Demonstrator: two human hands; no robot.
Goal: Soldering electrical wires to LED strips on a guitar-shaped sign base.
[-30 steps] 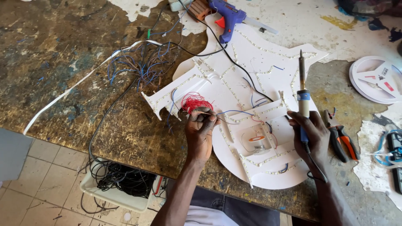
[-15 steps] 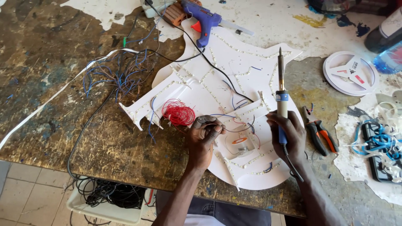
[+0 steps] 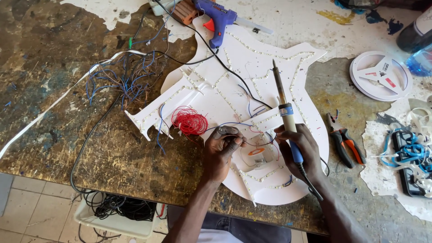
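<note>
at centre frame, both hands work over the white board (image 3: 270,76).
left hand (image 3: 220,150) pinches thin wires (image 3: 234,124); right hand (image 3: 301,150) grips the soldering iron (image 3: 284,110).

Bare tabletop (image 3: 54,90) lies open at the far left. Tangled blue wires (image 3: 126,78) and red wire coil (image 3: 190,121) crowd the left hand (image 3: 220,150); pliers (image 3: 344,141) lie near the right hand (image 3: 301,150).

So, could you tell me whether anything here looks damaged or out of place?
Yes: the tabletop is badly worn, its white coating peeled to patches. Loose blue wires lie tangled beside the white board.
</note>
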